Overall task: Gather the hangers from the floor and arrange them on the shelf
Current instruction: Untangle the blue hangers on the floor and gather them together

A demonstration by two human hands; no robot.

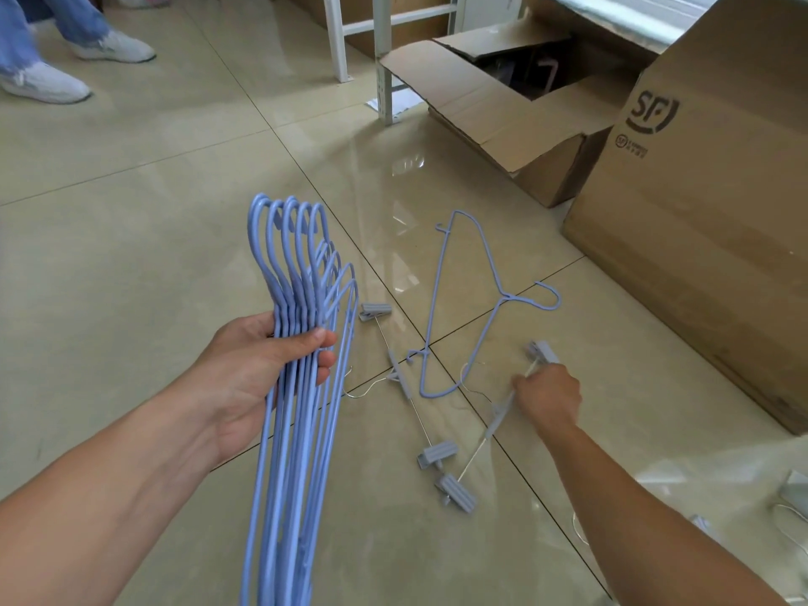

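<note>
My left hand [266, 373] grips a bundle of several light-blue wire hangers [297, 273], hooks pointing up and away. One blue wire hanger [463, 299] lies flat on the tiled floor ahead. Two clip hangers lie beside it: one [404, 378] with grey clips at both ends, left of my right hand, and another [494, 424] under my right hand. My right hand [548, 398] reaches down and closes its fingers on the metal bar of that second clip hanger, just below its upper clip [542, 352].
An open cardboard box [503, 120] and a tall closed box [699, 238] stand at the right. White shelf legs [384, 59] rise behind them. Another person's feet in white shoes [43, 83] are at the far left. Thin wires lie on the floor.
</note>
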